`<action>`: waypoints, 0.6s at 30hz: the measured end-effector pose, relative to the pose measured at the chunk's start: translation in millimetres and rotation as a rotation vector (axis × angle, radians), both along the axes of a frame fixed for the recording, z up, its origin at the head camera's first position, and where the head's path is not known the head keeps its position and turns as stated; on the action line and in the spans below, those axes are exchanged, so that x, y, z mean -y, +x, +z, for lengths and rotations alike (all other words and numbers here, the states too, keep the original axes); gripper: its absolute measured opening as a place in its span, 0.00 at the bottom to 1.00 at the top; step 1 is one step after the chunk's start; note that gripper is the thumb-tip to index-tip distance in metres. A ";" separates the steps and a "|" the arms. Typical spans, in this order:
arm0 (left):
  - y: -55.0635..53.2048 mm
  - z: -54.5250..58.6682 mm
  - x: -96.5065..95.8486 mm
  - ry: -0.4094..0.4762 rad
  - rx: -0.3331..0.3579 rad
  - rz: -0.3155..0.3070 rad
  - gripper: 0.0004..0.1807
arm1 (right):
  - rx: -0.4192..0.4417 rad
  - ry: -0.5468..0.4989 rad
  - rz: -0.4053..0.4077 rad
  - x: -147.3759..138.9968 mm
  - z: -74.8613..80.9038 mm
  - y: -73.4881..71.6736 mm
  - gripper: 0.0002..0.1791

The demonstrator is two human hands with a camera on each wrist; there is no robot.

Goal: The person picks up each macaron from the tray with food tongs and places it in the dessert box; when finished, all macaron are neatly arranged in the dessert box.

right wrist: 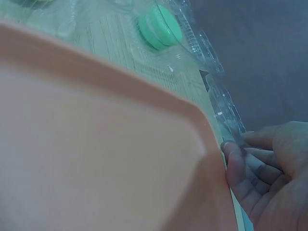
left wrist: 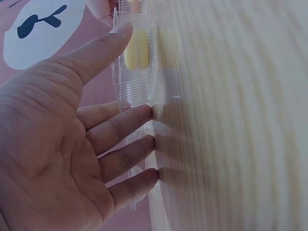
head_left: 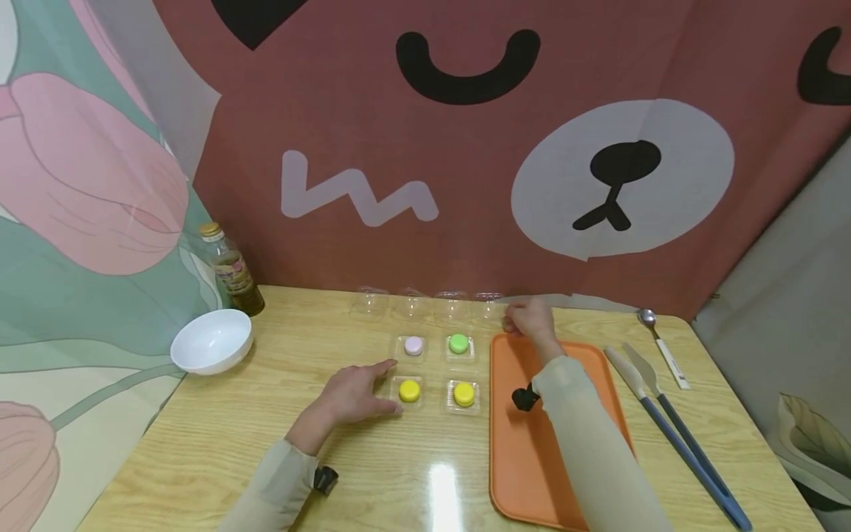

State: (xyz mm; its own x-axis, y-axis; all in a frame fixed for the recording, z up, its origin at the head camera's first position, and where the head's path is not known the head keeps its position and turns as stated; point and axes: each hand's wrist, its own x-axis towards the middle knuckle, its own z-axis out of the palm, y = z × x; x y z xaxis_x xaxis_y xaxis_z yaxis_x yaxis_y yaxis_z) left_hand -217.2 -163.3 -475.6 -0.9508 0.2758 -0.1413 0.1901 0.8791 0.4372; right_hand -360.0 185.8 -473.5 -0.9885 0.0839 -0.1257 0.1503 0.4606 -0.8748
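Observation:
Several small clear plastic boxes hold macarons in two rows: a lilac macaron (head_left: 414, 346) and a green macaron (head_left: 459, 343) behind, a left yellow macaron (head_left: 409, 391) and a right yellow macaron (head_left: 464, 394) in front. My left hand (head_left: 355, 395) rests on the table beside the left yellow one's box (left wrist: 134, 89), thumb and fingers spread, fingertips at the wood. Past the tray's far edge, my right hand (head_left: 532, 325) pinches the rim of a clear plastic lid (right wrist: 225, 113), the rightmost of a row of clear lids (head_left: 412, 304) along the wall.
An orange tray (head_left: 532, 473) lies under my right forearm. To its right are tongs (head_left: 691, 451) with blue handles and a spoon (head_left: 665, 351). At the left stand a white bowl (head_left: 213, 343) and a bottle (head_left: 233, 273) of dark liquid. A printed cloth (head_left: 465, 185) hangs behind the table.

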 end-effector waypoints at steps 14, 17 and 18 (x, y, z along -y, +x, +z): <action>1.5 3.4 -2.0 -0.006 0.006 0.004 0.47 | 0.022 -0.059 -0.009 -26.6 9.5 10.6 0.21; 1.5 4.3 -1.8 -0.005 0.013 0.006 0.47 | -0.002 -0.050 -0.004 -29.8 15.3 16.3 0.21; 1.4 4.4 -2.0 -0.004 0.016 0.006 0.47 | -0.010 -0.046 -0.002 -30.0 17.5 18.6 0.21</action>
